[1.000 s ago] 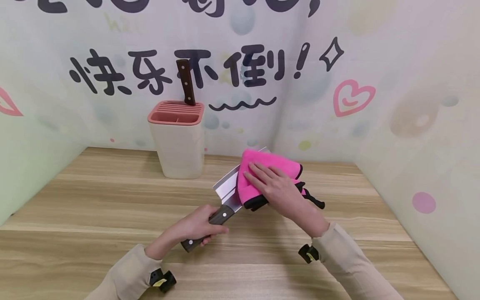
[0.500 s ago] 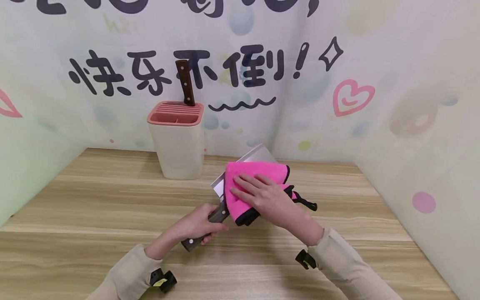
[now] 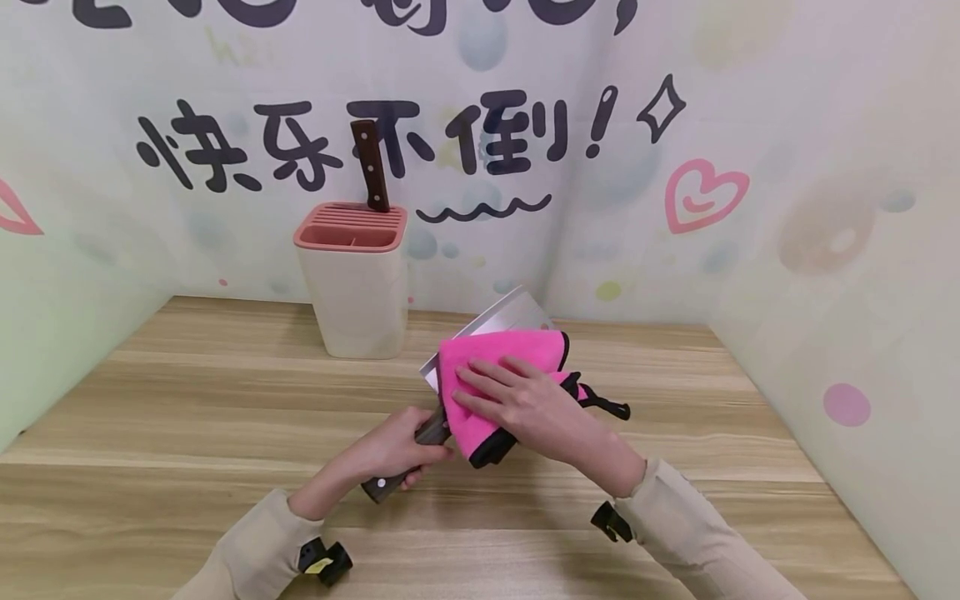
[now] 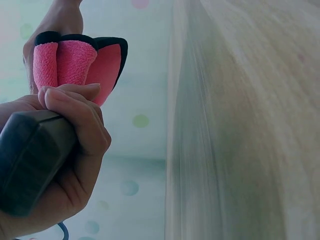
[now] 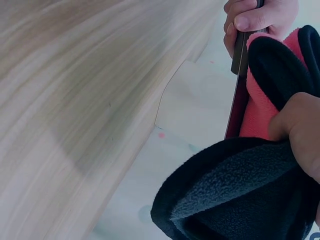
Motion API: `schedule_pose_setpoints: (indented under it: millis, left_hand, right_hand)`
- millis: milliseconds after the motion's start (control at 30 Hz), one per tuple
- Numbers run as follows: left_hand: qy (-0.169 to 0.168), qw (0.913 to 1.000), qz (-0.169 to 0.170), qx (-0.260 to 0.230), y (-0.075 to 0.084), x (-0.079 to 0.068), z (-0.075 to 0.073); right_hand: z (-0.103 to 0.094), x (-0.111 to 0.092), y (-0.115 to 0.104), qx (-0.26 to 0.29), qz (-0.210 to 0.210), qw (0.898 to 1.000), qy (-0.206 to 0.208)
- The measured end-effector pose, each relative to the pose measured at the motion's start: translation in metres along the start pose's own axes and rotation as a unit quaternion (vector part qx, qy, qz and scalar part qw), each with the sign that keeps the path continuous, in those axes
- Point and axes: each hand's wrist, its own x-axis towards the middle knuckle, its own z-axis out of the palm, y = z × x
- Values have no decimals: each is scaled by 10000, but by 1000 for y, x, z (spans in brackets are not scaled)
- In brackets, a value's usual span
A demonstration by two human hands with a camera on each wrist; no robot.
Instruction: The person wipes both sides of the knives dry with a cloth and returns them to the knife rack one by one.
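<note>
In the head view, my left hand (image 3: 397,446) grips the dark riveted handle of a cleaver (image 3: 513,312). Its wide steel blade points up and to the right, raised off the table in the wrist views. Over the blade's near part lies a folded pink cloth (image 3: 468,425) with black edging, hiding much of the metal. My right hand (image 3: 536,412) holds this cloth against the blade, fingers spread over its upper face. In the right wrist view, the thumb (image 5: 285,122) presses into the cloth's underside, and a dark fold (image 5: 240,187) hangs below.
A white knife block (image 3: 356,304) with a pink slotted top stands at the back of the wooden table (image 3: 187,400). One brown-handled knife (image 3: 370,167) is upright in it. A printed backdrop (image 3: 615,250) closes off the rear, with walls at both sides.
My right hand and the cloth have slid down and left along the blade toward the handle, uncovering the blade's far end. My left hand keeps its grip almost unmoved.
</note>
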Motion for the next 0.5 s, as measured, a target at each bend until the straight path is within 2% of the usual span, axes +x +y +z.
schedule_pose_setpoints:
  millis: [267,500]
  left_hand:
    - [71,9999,-60,-82,1,-1,0]
    - [79,9998,-137,-144,2,-3,0]
  right_hand:
    - [1,-2,5,-177,129,9997,-78]
    - [7,-8,16,6,640,9979,12]
